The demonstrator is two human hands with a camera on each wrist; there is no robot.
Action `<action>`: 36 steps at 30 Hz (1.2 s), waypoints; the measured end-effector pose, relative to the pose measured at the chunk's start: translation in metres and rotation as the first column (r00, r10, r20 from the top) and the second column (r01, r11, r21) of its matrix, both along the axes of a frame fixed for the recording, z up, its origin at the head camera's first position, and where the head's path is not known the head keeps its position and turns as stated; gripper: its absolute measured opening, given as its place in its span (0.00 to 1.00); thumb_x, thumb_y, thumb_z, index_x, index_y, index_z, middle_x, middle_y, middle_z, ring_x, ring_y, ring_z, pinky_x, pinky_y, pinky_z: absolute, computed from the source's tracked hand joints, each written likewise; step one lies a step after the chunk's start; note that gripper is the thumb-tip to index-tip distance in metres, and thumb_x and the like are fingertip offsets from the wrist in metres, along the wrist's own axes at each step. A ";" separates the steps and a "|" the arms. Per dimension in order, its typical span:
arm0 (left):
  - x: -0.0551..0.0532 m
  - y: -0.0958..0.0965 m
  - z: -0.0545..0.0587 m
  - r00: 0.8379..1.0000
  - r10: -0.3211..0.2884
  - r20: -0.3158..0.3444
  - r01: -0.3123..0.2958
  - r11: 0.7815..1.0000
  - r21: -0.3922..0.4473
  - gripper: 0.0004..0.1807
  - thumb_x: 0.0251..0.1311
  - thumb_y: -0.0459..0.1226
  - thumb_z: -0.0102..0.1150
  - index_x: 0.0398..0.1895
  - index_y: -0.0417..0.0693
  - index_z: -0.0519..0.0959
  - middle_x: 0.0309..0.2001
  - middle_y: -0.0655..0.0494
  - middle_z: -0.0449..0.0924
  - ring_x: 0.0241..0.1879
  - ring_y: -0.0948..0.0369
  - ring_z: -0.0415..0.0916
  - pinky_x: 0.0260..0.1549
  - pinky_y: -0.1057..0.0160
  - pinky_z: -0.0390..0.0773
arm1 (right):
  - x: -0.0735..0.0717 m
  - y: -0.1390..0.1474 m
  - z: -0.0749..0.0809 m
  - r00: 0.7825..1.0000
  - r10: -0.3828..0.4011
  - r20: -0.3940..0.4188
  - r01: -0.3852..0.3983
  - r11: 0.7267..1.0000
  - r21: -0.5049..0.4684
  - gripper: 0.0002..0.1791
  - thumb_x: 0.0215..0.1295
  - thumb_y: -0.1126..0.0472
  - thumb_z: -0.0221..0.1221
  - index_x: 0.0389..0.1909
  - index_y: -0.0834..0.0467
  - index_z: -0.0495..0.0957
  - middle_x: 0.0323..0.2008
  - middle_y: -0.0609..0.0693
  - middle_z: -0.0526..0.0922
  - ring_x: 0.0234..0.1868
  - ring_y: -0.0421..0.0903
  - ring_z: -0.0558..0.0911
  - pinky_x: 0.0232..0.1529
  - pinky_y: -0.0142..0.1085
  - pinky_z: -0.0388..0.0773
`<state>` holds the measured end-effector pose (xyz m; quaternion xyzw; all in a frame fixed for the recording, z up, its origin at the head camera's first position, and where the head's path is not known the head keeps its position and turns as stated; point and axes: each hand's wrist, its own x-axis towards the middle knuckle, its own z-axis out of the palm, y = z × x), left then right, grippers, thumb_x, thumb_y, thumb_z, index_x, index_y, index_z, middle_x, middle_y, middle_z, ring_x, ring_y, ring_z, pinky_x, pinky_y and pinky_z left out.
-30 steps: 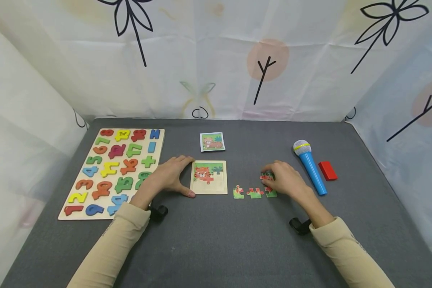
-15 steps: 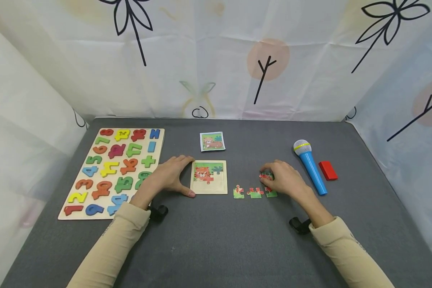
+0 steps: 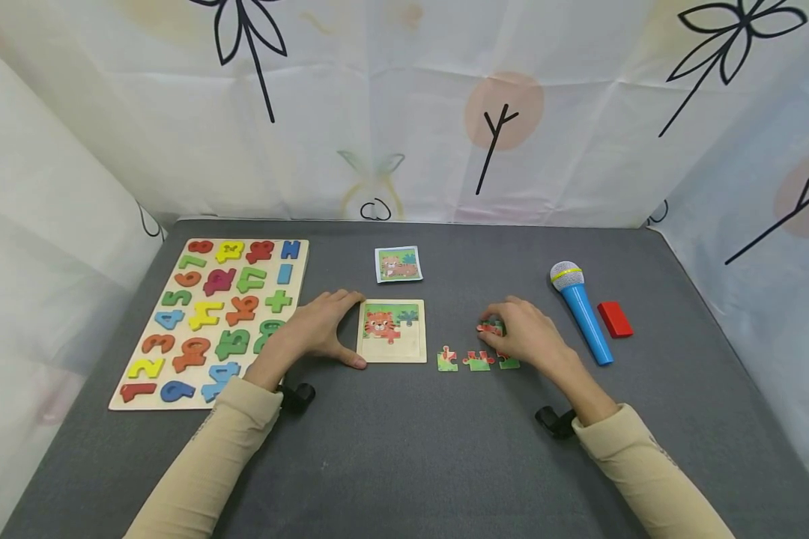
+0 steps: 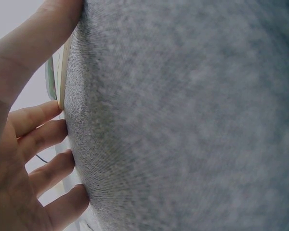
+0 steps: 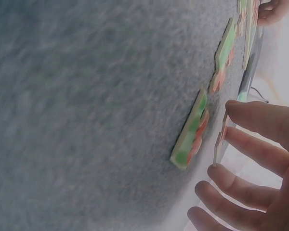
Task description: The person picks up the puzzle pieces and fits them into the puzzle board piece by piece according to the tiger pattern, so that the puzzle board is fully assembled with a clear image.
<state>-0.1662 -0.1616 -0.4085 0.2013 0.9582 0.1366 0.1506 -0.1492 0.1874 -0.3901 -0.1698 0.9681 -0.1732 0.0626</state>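
At left edge of puzzle board (image 3: 411, 352), left hand (image 3: 318, 327) is spread, board touched by thumb and forefinger. Inside board, tiger-face part (image 3: 380, 325) and tree part (image 3: 407, 317) are fitted. Right of board, puzzle piece (image 3: 490, 328) is pinched by right hand (image 3: 527, 331); three loose pieces (image 3: 478, 365) are laid in row, rightmost partly hidden. Beyond board, picture card (image 3: 398, 264) is placed; farther right, blue microphone (image 3: 585, 314) and red block (image 3: 615, 320).

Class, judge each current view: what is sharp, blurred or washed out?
Head: number board fairly sharp; left wrist: gray tabletop blurred, especially toward the right; right wrist: tabletop blurred at left, background behind the right hand washed out.
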 end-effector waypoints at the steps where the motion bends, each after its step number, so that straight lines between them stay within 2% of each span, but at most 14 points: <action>1: 0.000 0.000 0.000 1.000 0.002 0.002 -0.002 1.000 0.000 0.63 0.37 0.64 0.81 0.76 0.48 0.64 0.73 0.42 0.68 0.71 0.41 0.66 0.66 0.35 0.72 | 0.000 -0.001 0.000 1.000 0.001 -0.001 -0.001 1.000 -0.002 0.14 0.65 0.57 0.68 0.48 0.58 0.87 0.48 0.60 0.85 0.46 0.55 0.82 0.40 0.52 0.82; 11: 0.000 0.000 0.001 1.000 0.002 0.003 -0.002 1.000 -0.002 0.63 0.38 0.64 0.80 0.76 0.47 0.64 0.73 0.41 0.68 0.72 0.41 0.66 0.67 0.35 0.71 | -0.001 -0.017 0.002 0.999 0.025 -0.020 -0.025 1.000 -0.013 0.14 0.64 0.56 0.69 0.48 0.57 0.87 0.45 0.57 0.85 0.42 0.53 0.82 0.33 0.46 0.81; 22: 0.000 0.001 0.001 1.000 -0.008 0.000 0.008 1.000 0.009 0.63 0.38 0.64 0.81 0.76 0.48 0.64 0.72 0.42 0.69 0.71 0.41 0.67 0.66 0.36 0.72 | -0.001 -0.046 0.007 0.998 0.060 0.008 -0.060 0.998 -0.007 0.15 0.66 0.53 0.69 0.50 0.55 0.87 0.48 0.57 0.85 0.46 0.55 0.83 0.38 0.49 0.83; 27: 0.000 0.000 0.002 1.000 0.003 0.013 -0.003 1.000 0.007 0.63 0.38 0.63 0.81 0.77 0.48 0.63 0.73 0.43 0.68 0.71 0.42 0.66 0.67 0.36 0.71 | -0.002 -0.060 0.007 0.996 0.085 -0.007 -0.085 0.996 -0.004 0.15 0.65 0.53 0.70 0.49 0.54 0.87 0.44 0.54 0.85 0.41 0.51 0.83 0.36 0.45 0.82; 31: 0.001 0.000 0.002 1.000 -0.001 0.010 0.001 1.000 0.003 0.63 0.38 0.64 0.80 0.77 0.47 0.63 0.73 0.42 0.68 0.71 0.41 0.66 0.66 0.35 0.71 | -0.003 -0.071 0.008 0.995 0.104 -0.009 -0.104 0.995 0.006 0.15 0.65 0.53 0.70 0.50 0.54 0.87 0.42 0.53 0.85 0.37 0.48 0.81 0.30 0.40 0.79; 36: 0.001 0.000 0.002 1.000 -0.002 0.008 0.002 1.000 0.002 0.63 0.38 0.64 0.80 0.77 0.48 0.63 0.73 0.42 0.68 0.71 0.41 0.66 0.66 0.35 0.71 | -0.002 -0.081 0.011 0.993 0.120 0.002 -0.120 0.993 0.004 0.15 0.65 0.53 0.69 0.50 0.55 0.87 0.42 0.53 0.84 0.37 0.47 0.79 0.26 0.35 0.74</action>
